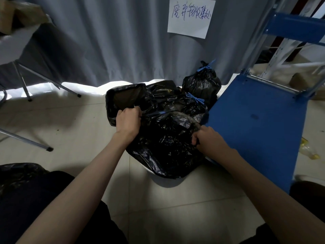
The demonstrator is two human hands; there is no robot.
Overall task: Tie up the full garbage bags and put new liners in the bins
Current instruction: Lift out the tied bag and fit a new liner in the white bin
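L hand [128,118]: fingers curled, pulling blue drawstring [158,113] | R hand [206,139]: pinching rim of black garbage bag [167,143] | bag: on tile floor, against blue cart [255,124] | two tied bags [202,83] behind, by curtain [114,41]

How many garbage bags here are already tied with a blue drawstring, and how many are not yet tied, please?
Tied black bags with blue drawstring knots: 2, the back bag and the middle bag.
Untied black bags: 2, the front bag that both hands grip, and the open bag behind the left hand.
Total: 4
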